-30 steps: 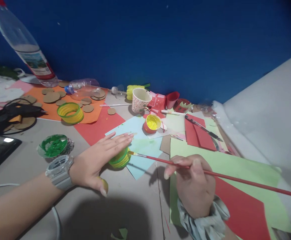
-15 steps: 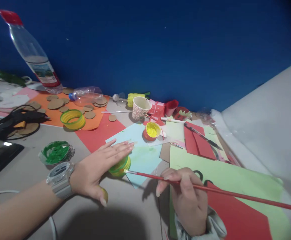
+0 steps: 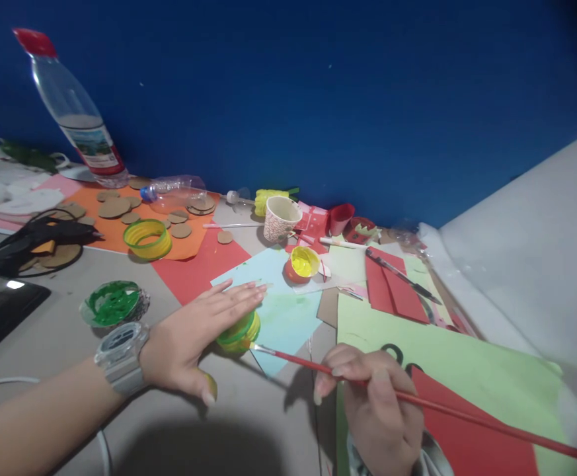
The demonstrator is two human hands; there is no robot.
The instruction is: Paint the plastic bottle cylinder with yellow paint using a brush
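My left hand (image 3: 196,337), with a watch on the wrist, lies spread over the top of a yellow and green ridged ring (image 3: 241,334), fingers stretched out. In my right hand (image 3: 380,403) is a thin red paintbrush (image 3: 308,363), pinched between thumb and fingers. Its bristles touch the lower right side of the ring. A similar yellow ring (image 3: 148,241) rests on orange paper. Yellow paint fills a small red cup (image 3: 302,266) on light blue paper, and a bowl of green paint (image 3: 114,305) stands left of my left hand.
At the back stand a red-capped bottle (image 3: 82,119) and a patterned paper cup (image 3: 281,219). Cardboard discs (image 3: 114,207) lie around a clear bottle piece (image 3: 179,192). Black cables (image 3: 15,241) and a dark device (image 3: 5,324) are at left; green paper (image 3: 447,350) spreads at right.
My right hand and the brush have moved slightly down and right, with the bristles lower on the ring's side. My left hand stays on the ring. The view has shifted slightly.
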